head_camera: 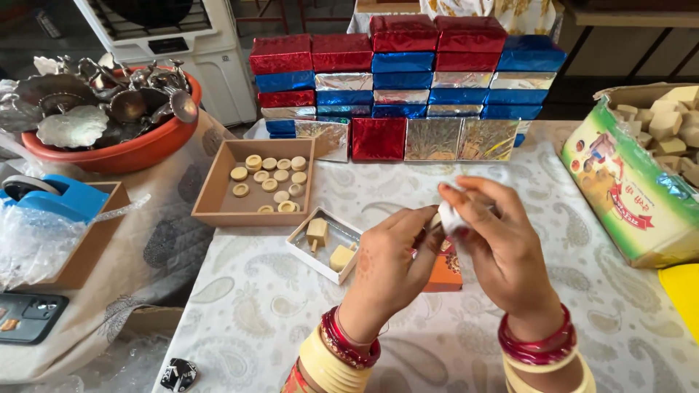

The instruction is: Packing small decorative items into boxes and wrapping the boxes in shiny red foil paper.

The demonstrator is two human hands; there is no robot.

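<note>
My left hand (389, 266) and my right hand (502, 244) meet above the table, both pinching a small white wrapped piece (450, 217) between their fingertips. Just under the hands lies a small orange box (445, 271), partly hidden by them. To the left of my left hand sits a small open white box (298, 244) holding two pale wooden pieces (317, 231). Farther back stands a brown cardboard tray (218, 200) with several round wooden discs (271, 175).
Stacked red, blue and silver foil-wrapped boxes (397, 87) line the back. A carton of pale wooden blocks (641, 182) stands right. An orange bowl of metal pieces (116, 149), a blue tape dispenser (54, 196) and a dark phone (25, 316) sit left.
</note>
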